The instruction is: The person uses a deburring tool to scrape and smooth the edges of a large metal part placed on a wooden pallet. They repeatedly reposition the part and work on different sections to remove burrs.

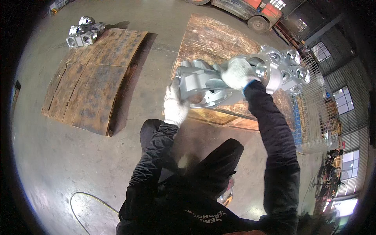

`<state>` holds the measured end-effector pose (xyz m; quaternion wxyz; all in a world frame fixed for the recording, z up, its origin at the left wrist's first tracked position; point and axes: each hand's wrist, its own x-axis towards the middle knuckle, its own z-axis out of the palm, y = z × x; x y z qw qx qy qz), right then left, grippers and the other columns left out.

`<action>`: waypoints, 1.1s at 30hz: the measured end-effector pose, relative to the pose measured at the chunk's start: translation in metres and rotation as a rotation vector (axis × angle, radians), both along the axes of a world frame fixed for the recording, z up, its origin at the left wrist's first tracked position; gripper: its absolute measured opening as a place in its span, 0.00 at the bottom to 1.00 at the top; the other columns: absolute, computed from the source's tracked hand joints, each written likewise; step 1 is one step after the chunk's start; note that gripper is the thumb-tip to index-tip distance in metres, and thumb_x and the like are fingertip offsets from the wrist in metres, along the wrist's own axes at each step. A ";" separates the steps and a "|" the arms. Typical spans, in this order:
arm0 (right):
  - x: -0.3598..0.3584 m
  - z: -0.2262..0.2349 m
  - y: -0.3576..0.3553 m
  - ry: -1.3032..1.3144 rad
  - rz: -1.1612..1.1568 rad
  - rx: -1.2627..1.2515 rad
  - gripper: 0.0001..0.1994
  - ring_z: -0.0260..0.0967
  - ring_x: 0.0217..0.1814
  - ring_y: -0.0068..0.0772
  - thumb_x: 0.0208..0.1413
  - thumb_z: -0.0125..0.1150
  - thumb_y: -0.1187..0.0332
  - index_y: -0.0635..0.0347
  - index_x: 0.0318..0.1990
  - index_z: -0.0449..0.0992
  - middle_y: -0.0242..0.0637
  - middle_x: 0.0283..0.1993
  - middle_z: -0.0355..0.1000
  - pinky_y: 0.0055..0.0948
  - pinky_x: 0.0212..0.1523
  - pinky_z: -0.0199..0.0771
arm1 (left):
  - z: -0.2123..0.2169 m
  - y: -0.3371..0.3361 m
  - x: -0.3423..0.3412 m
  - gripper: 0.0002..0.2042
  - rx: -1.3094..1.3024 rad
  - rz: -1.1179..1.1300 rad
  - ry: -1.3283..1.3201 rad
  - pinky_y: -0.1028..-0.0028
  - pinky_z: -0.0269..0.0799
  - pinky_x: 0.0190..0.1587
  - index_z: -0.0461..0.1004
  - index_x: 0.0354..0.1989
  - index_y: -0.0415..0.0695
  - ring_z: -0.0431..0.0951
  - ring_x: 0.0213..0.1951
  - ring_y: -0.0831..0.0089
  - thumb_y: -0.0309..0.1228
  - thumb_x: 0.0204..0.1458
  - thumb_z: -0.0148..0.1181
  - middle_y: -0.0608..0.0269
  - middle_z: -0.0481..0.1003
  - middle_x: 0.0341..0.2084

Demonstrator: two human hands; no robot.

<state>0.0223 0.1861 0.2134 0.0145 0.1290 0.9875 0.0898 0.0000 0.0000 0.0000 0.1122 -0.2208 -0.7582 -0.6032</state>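
At the near edge of a worn wooden platform (pixel 207 37) is a large silver metal casting (pixel 196 83) with a wide round opening on its underside. My left hand (pixel 175 106), in a white glove, is closed around the casting's left end. My right hand (pixel 237 73), also gloved, grips it from above near its right end, with the fingertips partly hidden. More silver castings (pixel 288 70) with round bores are clustered just right of my right hand. Where the held casting ends and that cluster begins is hard to make out.
A low stained wooden board (pixel 90 82) lies on the left, with several silver castings (pixel 83 34) at its far end. An orange forklift (pixel 256 19) stands far back. Wire mesh cages (pixel 309 117) line the right. A thin hose (pixel 74 199) curves across the floor.
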 end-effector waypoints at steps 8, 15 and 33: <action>0.030 0.003 -0.012 0.093 0.264 -0.046 0.15 0.80 0.37 0.56 0.57 0.62 0.60 0.64 0.39 0.83 0.55 0.34 0.79 0.47 0.39 0.79 | -0.014 0.004 -0.003 0.41 -0.080 -0.081 -0.081 0.52 0.74 0.57 0.54 0.72 0.46 0.74 0.56 0.39 0.23 0.45 0.61 0.36 0.71 0.57; 0.037 0.025 -0.038 0.095 -0.135 -0.380 0.24 0.79 0.33 0.55 0.62 0.56 0.52 0.70 0.35 0.82 0.59 0.28 0.77 0.46 0.42 0.79 | -0.027 0.005 -0.005 0.40 -0.049 0.017 0.123 0.53 0.78 0.51 0.54 0.73 0.48 0.79 0.50 0.40 0.22 0.46 0.59 0.40 0.73 0.54; 0.011 0.012 -0.019 0.082 0.442 -0.395 0.21 0.80 0.31 0.47 0.64 0.55 0.51 0.59 0.50 0.81 0.47 0.31 0.80 0.47 0.37 0.79 | -0.041 -0.002 -0.015 0.41 -0.283 -0.006 -0.015 0.51 0.63 0.66 0.52 0.72 0.40 0.70 0.60 0.37 0.33 0.49 0.64 0.31 0.67 0.59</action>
